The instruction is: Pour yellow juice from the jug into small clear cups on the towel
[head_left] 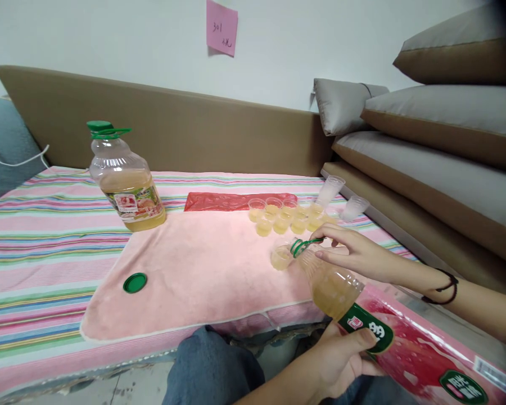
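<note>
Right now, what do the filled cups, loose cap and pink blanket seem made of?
Filled cups: thin plastic, probably, being glossy and see-through.
Loose cap: likely green plastic, smooth with a slight sheen.
Pink blanket: soft fabric, perhaps fleece, given its matte, fuzzy look.

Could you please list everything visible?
bottle: one, pink-labelled, right
filled cups: several, yellowish, right
cup stacks: two, clear, right
jug: one, clear, left
lid: one, green, left
blanket: one, pink, centre
sheet: one, striped, beneath
bag: one, red, centre
cushions: several, grey-brown, right
headboard: one, brown, back
note: one, pink, wall
cord: one, white, left
fabric: one, blue, left
bracelet: one, black, right wrist
jeans: one, blue, bottom
left hand: one, bare, bottle's label
right hand: one, bare, bottle's neck
</note>
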Available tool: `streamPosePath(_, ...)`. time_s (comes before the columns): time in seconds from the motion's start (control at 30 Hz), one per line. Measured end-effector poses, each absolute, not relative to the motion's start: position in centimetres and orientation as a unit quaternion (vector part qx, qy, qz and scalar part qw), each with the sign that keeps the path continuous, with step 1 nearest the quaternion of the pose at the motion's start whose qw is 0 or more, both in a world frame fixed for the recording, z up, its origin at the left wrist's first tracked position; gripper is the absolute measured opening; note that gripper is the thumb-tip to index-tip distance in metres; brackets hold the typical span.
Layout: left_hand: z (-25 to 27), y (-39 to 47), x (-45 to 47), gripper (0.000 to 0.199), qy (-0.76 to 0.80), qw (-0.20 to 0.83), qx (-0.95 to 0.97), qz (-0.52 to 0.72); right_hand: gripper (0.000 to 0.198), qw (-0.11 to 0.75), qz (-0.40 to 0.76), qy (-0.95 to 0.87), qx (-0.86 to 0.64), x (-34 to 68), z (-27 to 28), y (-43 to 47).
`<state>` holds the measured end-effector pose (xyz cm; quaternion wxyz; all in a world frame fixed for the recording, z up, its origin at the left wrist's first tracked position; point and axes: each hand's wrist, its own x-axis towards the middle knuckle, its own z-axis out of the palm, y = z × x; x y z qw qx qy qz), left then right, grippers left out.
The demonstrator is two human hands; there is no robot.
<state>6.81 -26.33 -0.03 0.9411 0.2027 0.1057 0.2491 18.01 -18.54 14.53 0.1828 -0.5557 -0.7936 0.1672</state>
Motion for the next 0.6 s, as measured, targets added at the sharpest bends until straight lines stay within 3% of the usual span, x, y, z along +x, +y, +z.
streamPosePath(0.6,-0.30,-26.22,6.75,0.061,0.089,0.937,0.209,0.265,0.026,0.191,0.140,-0.800,-0.552,17.85,14.85,-18.61)
